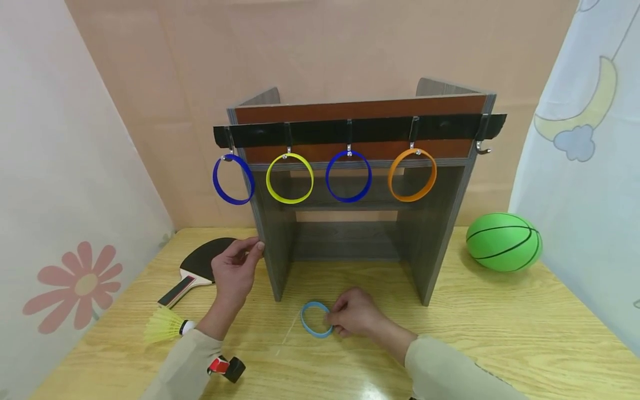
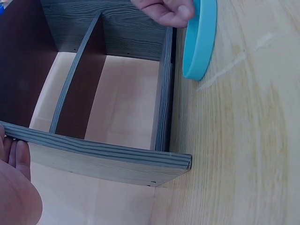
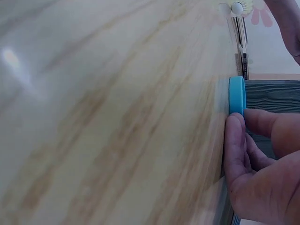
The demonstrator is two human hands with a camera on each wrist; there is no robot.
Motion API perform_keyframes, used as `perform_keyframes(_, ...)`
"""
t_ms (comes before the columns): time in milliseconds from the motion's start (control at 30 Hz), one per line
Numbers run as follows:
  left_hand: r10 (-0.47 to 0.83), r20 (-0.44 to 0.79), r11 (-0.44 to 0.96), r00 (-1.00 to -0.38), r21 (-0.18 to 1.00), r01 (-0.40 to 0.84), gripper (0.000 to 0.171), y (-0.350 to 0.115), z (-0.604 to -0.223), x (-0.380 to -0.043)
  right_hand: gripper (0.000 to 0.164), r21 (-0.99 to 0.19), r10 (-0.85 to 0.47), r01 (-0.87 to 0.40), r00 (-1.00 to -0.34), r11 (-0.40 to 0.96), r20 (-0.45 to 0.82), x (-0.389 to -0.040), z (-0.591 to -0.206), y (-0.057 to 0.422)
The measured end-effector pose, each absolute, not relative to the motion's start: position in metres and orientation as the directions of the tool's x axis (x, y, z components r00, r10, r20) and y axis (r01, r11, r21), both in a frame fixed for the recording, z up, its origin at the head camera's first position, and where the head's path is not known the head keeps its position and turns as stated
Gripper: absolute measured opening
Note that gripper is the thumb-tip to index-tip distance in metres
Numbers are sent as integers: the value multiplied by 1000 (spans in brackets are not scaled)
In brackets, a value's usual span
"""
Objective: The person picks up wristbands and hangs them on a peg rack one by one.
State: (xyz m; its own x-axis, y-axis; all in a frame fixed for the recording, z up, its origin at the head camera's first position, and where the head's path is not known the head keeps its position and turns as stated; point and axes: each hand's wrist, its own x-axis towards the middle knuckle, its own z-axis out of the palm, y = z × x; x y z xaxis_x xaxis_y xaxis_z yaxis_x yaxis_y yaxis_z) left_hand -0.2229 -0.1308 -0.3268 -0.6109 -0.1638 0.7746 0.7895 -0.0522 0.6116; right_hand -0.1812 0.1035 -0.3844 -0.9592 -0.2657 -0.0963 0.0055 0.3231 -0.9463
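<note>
A light blue ring (image 1: 316,335), seen also in the left wrist view (image 2: 201,44), is at the table surface in front of the shelf. My right hand (image 1: 356,312) pinches its right side between thumb and fingers, as the right wrist view shows of the ring (image 3: 236,96). My left hand (image 1: 236,269) grips the front edge of the left side panel of a grey wooden shelf (image 1: 272,233). Along the shelf's top front runs a black strip with hooks. From it hang a dark blue ring (image 1: 218,186), a yellow ring (image 1: 269,186), another dark blue ring (image 1: 328,186) and an orange ring (image 1: 391,186).
The rightmost hook (image 1: 481,148) bears no ring. A table tennis paddle (image 1: 200,266) and a yellow shuttlecock (image 1: 167,325) lie left of the shelf. To its right sits a green ball (image 1: 504,242). Cloth hangs behind and on both sides of the wooden table (image 1: 320,372).
</note>
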Motion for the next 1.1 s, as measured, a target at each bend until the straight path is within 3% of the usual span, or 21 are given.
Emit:
perform_keyframes(400,-152,786,-53,-600,600,799,9,-133,-328,-222,8,-952,-333,-10,-938,305,-97,-182,-386,106)
perform_keyframes(733,-165,782,-50,-600,601,797,12,-138,-348,-243,10,-971,-434,12,-893,241,-119,-183,-385,126)
perform_keyframes(1100,-166,783,-39,-599,601,798,10,-134,-337,-232,18,-988,-481,98,-865,118,-143,-169,-386,156)
